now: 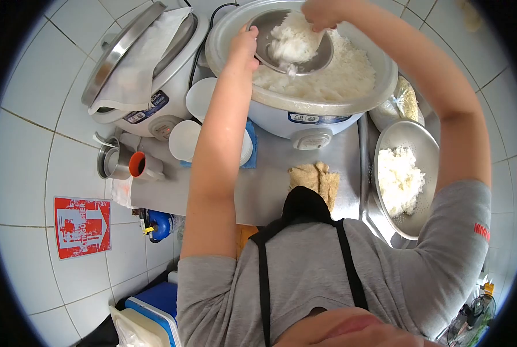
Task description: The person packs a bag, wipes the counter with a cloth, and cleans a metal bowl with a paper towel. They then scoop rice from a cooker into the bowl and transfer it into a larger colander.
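A round metal bowl [323,56] tilts over the large open rice cooker [270,104], which is full of cooked white rice [345,75]. My left hand [246,47] is closed on the bowl's left rim. A clump of rice [293,41] lies in the bowl. Above the bowl's far right side, my right hand [323,13] is closed on what looks like a pale rice paddle [314,39], its blade mostly hidden by rice and its handle by my fingers.
A second cooker [137,115] with its metal lid [105,58] raised and a white cloth [137,66] stands left. White bowls [184,140], a metal mug [115,162], an orange-rimmed cup [148,168] and a brown cloth [322,179] are nearer. Right is a colander [412,225] holding rice.
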Demonstrator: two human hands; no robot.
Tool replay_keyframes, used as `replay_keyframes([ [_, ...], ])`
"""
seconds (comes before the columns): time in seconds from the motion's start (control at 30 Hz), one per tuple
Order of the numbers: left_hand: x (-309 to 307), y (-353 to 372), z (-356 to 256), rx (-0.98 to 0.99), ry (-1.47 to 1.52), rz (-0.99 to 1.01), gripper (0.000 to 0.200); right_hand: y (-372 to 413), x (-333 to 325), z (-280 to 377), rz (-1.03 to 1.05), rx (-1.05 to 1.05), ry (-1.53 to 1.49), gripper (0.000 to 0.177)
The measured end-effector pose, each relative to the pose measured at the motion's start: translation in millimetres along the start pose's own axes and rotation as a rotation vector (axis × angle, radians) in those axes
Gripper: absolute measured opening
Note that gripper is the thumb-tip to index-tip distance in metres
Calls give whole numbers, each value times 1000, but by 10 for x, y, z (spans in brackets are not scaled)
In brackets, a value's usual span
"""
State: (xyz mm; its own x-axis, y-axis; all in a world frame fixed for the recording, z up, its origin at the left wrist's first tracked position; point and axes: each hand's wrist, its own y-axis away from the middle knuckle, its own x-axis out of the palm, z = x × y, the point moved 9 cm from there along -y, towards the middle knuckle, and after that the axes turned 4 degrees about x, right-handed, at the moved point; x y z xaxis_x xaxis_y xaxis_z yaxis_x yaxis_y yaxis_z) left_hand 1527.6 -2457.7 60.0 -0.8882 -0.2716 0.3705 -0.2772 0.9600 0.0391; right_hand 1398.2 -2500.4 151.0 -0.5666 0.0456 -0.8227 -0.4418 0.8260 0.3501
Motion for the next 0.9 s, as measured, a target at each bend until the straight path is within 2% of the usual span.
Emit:
replay_keyframes([
  [0.1, -11, 118, -32, -81, 114, -41, 38, 85, -341, 138, -303, -33, 158, 18],
  [0.2, -72, 147, -36, -82, 221, -131, 38, 115, -368, -189, -134, 106, 114, 17],
  [0.23, -78, 160, -61, -72, 225, -141, 38, 60, -360, -298, -130, 84, 219, 17],
  [0.33, -165, 10, -3, -85, 189, -132, 39, 40, -409, -784, -531, 132, 65, 16],
  [0.43, -208, -18, 18, -57, 234, -170, 39, 54, 177, -955, 72, 130, 193, 21],
  [0.47, -234, 18, -7, -36, 264, -197, 39, 61, 431, -993, 115, 118, 106, 14],
  [0.5, -219, 46, -34, -26, 275, -191, 39, 58, 724, -1001, 154, 106, 19, 21],
  [0.57, -193, 75, -109, 62, 317, -172, 39, 224, 1065, -839, 207, 45, 58, 19],
  [0.67, -161, 130, -157, 124, 355, -161, 39, 370, 1103, -761, 59, -18, 53, 21],
  [0.77, -103, 213, -225, 160, 358, -159, 41, 361, 1302, -807, -51, -21, -94, 24],
  [0.9, -96, 251, -276, 195, 330, -154, 44, 361, 1416, -665, 6, -12, -170, 27],
])
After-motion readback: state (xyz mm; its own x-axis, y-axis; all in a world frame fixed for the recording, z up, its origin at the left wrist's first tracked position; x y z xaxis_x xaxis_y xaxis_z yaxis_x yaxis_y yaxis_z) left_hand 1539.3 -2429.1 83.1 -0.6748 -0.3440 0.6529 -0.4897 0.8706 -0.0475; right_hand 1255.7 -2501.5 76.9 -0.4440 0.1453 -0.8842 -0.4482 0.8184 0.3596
